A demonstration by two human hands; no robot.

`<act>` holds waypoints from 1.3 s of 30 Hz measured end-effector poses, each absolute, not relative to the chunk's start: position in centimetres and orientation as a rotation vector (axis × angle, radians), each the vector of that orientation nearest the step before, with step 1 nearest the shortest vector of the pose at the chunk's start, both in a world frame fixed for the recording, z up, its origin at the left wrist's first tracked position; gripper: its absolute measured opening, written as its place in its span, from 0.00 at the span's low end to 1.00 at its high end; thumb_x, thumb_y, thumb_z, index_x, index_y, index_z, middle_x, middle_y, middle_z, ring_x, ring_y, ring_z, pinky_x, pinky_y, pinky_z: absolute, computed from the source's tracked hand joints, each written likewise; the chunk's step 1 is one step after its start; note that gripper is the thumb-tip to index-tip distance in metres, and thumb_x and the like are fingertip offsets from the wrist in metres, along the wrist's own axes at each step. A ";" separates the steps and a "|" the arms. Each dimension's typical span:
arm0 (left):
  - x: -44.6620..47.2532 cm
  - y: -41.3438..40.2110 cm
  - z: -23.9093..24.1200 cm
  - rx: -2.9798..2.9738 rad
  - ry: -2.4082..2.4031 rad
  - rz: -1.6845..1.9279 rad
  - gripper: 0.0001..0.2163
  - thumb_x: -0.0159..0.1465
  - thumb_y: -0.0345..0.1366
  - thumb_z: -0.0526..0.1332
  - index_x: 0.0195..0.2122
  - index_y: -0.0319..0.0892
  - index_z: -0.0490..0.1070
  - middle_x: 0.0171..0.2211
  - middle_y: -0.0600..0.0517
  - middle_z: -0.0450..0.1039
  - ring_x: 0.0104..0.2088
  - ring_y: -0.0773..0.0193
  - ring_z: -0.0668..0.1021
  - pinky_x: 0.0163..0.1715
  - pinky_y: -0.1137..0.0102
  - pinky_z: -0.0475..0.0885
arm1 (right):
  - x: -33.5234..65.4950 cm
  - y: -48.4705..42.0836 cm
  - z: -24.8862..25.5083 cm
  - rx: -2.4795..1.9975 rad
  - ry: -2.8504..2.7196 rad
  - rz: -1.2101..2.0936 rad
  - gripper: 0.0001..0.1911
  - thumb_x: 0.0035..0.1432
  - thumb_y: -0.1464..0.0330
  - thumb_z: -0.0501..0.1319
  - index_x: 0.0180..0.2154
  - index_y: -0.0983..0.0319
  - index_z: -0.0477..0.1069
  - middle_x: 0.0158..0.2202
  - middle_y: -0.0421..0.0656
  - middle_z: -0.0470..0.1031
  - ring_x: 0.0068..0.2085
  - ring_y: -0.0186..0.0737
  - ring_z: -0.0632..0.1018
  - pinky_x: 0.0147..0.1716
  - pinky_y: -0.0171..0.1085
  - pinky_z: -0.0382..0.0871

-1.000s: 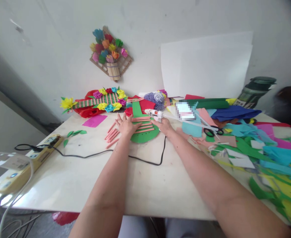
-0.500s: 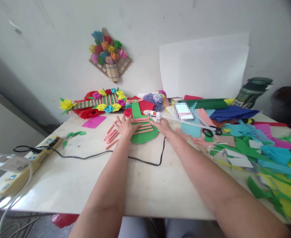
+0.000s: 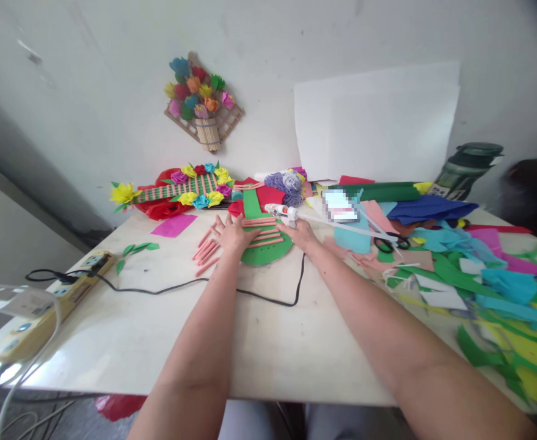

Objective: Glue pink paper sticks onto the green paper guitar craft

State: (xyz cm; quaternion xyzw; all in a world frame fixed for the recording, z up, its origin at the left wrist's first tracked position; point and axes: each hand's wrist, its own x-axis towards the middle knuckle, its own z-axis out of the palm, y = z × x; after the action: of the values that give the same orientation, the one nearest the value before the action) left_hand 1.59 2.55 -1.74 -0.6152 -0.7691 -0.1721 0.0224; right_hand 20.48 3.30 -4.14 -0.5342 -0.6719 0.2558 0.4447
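A green guitar-shaped cutout lies mid-table with several pink paper sticks across its body. At its left edge is my left hand, fingers spread, with the thumb reaching onto the cutout by the ends of the sticks. Wrapped in my right hand is a white hot glue gun, tipped left over the cutout's upper right side, a long glue stick running out behind it. More loose pink paper sticks lie to the left, some partly behind my left hand.
A flower-decorated paper guitar stands at the back left. A black cord crosses the table from a power strip. On the right lie black-handled scissors, a phone and paper scraps, with a dark green bottle behind.
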 end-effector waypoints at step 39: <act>-3.8 3.0 -2.7 -1.979 -2.426 -0.799 0.27 0.55 0.52 0.55 0.56 0.55 0.61 0.64 0.57 0.47 0.64 0.51 0.34 0.60 0.51 0.34 | 20.5 2.7 -4.0 -1.198 -1.665 0.651 0.15 0.49 0.58 0.59 0.34 0.62 0.74 0.33 0.44 0.78 0.38 0.43 0.76 0.39 0.38 0.67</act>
State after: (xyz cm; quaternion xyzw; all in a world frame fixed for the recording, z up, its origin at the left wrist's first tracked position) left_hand -3.75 3.05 -2.74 -0.6118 -0.7501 -0.2471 -0.0450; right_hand 20.46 2.72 -3.96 -0.4899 -0.6809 0.2663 0.4749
